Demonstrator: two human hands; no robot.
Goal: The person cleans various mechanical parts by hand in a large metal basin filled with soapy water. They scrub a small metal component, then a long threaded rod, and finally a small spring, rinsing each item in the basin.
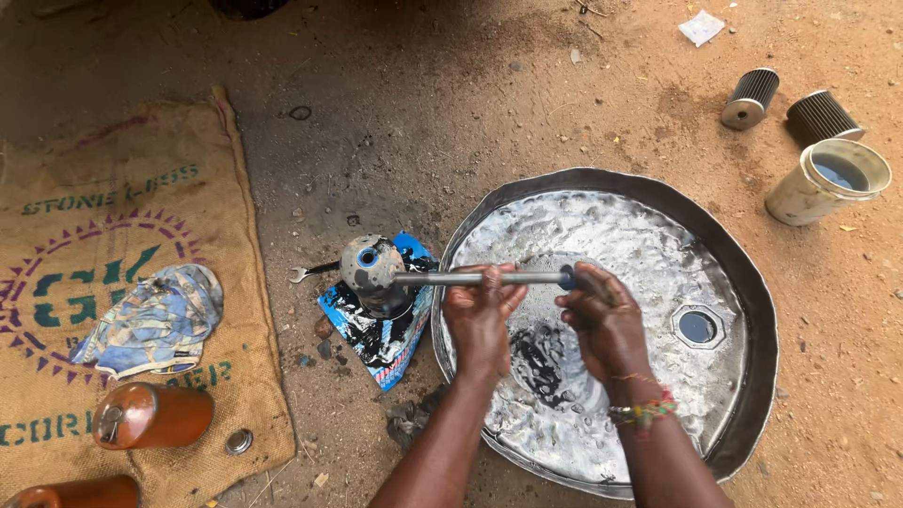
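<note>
Head view, dirt ground. Both hands are gripping a long grey metal rod (480, 278) that is lying roughly level. The left hand (480, 315) is wrapping its fingers around the rod near mid-length; the right hand (602, 315) is clenching around the rod's end, where a dark blue tip is showing just beside the thumb. A beaded bracelet (644, 412) is sitting on the right wrist.

The rod's far end is meeting a greasy, rounded metal part (372, 268) with a blue-ringed hole. That part is standing on a blue, oil-smeared plastic wrapper (381, 334), just beside the rim of a large, dented, shallow metal pan (752, 310). The hands are hovering over the pan's left half. The pan is holding a dark oily patch near its centre and a hexagonal fitting (697, 326) toward its right.

A small spanner (310, 273) is lying just left of the greasy part. Further left, a burlap sack (122, 188) is carrying a crumpled rag (155, 320) and an orange can (150, 414) on its side. At upper right, well apart, two pleated cylindrical filters (751, 98) and a dirty white container (828, 182) are resting on the ground.
</note>
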